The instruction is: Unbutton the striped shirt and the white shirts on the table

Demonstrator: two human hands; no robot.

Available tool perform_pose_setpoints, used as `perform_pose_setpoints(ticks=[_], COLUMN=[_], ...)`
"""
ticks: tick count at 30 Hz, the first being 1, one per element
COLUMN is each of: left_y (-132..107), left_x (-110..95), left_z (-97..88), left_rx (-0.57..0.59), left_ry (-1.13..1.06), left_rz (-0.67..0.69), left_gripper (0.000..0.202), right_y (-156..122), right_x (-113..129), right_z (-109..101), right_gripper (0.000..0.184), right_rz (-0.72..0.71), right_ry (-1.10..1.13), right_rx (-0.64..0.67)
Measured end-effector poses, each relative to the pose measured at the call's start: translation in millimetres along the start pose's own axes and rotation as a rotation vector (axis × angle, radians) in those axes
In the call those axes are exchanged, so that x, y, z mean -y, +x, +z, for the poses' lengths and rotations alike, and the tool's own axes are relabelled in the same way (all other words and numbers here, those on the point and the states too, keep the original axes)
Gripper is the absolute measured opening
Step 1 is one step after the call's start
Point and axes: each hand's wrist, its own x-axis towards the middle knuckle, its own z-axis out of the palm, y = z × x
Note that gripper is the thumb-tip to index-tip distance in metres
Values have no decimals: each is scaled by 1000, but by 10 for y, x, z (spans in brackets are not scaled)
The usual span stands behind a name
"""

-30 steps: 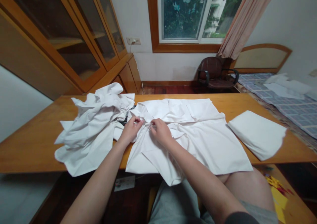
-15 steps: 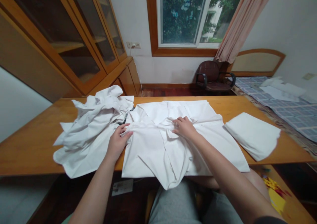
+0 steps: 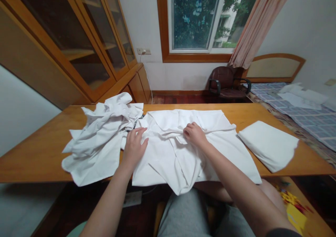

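A white garment (image 3: 160, 160) lies spread across the table in front of me, creased along its middle, with a pointed corner hanging over the near edge. My right hand (image 3: 195, 135) has its fingers curled on a raised fold near the centre and pinches the cloth. On the garment's left side rests my left hand (image 3: 135, 148), fingers stretched and thumb apart. A loose heap of white cloth (image 3: 99, 128) lies left of that hand. To the right sits a folded white cloth (image 3: 269, 144), apart from the garment.
The wooden table (image 3: 34, 153) carries all the cloth. A dark patterned item (image 3: 135, 125) shows partly between heap and garment. Beyond stand a glass-door cabinet (image 3: 126, 69), a brown armchair (image 3: 223, 81) and a bed (image 3: 296, 104). Yellow items (image 3: 296, 216) lie low at the right.
My left hand has moved right onto the garment's left side, and its fingers have spread. My right hand stays near the middle fold, its fingers more curled. The view has shifted slightly.
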Motion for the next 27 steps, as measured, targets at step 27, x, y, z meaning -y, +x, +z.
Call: perform_pose_setpoints(ticks=[27], left_y=[1081], left_x=[-741], left_z=[-99], left_rx=[-73], left_ry=[-599], left_rz=[-301], left_gripper=[26], right_y=[200], right_x=[259], right_z=[-806], right_gripper=[8], right_rz=[9], right_ry=[393], right_rx=[-449])
